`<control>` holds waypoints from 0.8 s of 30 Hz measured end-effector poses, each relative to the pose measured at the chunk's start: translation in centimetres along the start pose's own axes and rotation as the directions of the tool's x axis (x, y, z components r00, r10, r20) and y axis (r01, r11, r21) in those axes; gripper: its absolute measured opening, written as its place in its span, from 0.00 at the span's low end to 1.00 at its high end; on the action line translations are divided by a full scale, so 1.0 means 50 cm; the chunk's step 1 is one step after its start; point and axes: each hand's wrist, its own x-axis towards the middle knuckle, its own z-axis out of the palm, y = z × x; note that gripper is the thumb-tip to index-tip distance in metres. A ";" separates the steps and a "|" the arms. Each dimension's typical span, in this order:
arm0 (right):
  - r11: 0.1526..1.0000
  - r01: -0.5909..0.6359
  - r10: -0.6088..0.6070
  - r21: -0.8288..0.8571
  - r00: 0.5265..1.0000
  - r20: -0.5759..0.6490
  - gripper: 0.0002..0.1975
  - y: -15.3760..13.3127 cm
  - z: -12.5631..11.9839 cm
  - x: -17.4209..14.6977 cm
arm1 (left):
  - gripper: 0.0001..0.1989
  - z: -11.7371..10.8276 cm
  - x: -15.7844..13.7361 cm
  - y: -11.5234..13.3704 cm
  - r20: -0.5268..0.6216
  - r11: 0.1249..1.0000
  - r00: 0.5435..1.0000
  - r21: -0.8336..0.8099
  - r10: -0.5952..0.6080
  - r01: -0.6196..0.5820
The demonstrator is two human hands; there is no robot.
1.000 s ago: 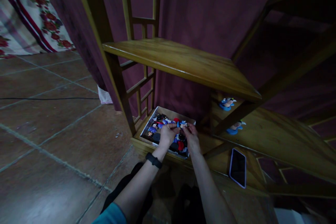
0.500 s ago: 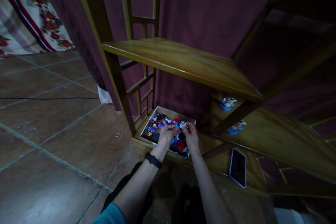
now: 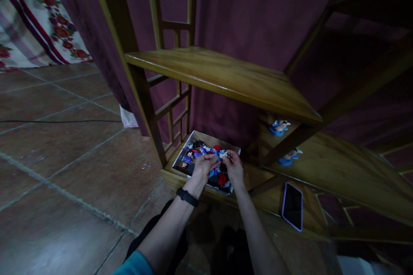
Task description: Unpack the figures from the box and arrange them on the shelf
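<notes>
Pinched by left hand (image 3: 204,166) and right hand (image 3: 235,167) together, a blue-based figurine (image 3: 223,154) hangs at the box's (image 3: 207,139) two o'clock — seemingly being adjusted or inspected; moving it would call for a steady fingertip hold, clear of the toys (image 3: 186,160) beneath.

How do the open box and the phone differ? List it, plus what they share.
The open box is larger than the phone. The box holds small figurines; the phone shows a dark face with a purple edge. The left hand and right hand are over the box; neither touches the phone. Both rest on the wooden shelf unit.
</notes>
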 end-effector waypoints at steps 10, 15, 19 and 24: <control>1.000 -0.005 0.003 0.025 0.998 0.060 0.14 -0.010 -0.005 0.006 | 0.06 -0.010 0.004 0.003 -0.005 0.999 0.999 -0.009 -0.048 0.047; 0.999 -0.014 0.010 0.041 0.994 0.106 0.14 -0.016 -0.010 0.008 | 0.05 -0.015 0.006 0.006 -0.011 0.996 0.996 -0.011 -0.092 0.092; 0.999 -0.020 0.016 0.039 0.994 0.106 0.14 -0.018 -0.013 0.007 | 0.05 -0.015 0.008 0.005 -0.012 0.995 0.995 -0.004 -0.099 0.099; 0.999 -0.010 0.009 0.030 0.999 0.034 0.14 -0.013 -0.010 0.005 | 0.05 -0.011 0.006 -0.002 0.030 0.998 0.997 -0.019 -0.067 0.067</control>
